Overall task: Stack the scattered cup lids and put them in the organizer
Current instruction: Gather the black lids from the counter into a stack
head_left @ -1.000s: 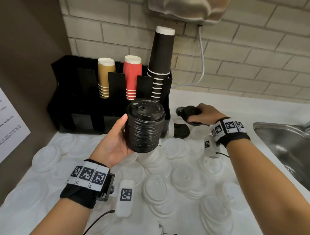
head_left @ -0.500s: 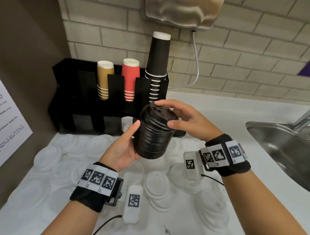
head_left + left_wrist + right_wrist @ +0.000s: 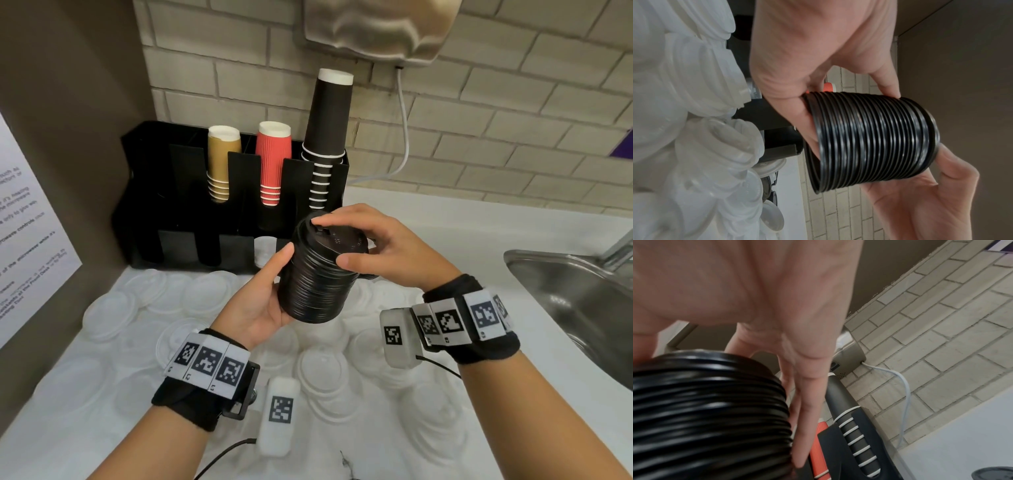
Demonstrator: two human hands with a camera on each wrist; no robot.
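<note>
My left hand [image 3: 270, 291] grips a tall stack of black cup lids [image 3: 318, 274] from the left, thumb up its side, and holds it tilted above the counter. From the right, my right hand [image 3: 363, 240] lies over the top of the stack: fingers spread across the top lid, thumb on its near rim. In the left wrist view the ribbed stack [image 3: 869, 142] sits between both hands. The black organizer [image 3: 164, 192] stands just behind, against the wall. Several white lids [image 3: 322, 373] are scattered over the counter below.
The organizer holds tan cups [image 3: 222, 161], red cups [image 3: 274, 161], a tall black cup stack [image 3: 329, 137] and white lids [image 3: 265, 248] in a lower slot. A steel sink [image 3: 565, 291] lies at the right. One black lid [image 3: 992, 473] rests on the counter.
My right hand came from the counter at the right with a black lid and set it on top of the stack. The stack has tipped slightly to the right.
</note>
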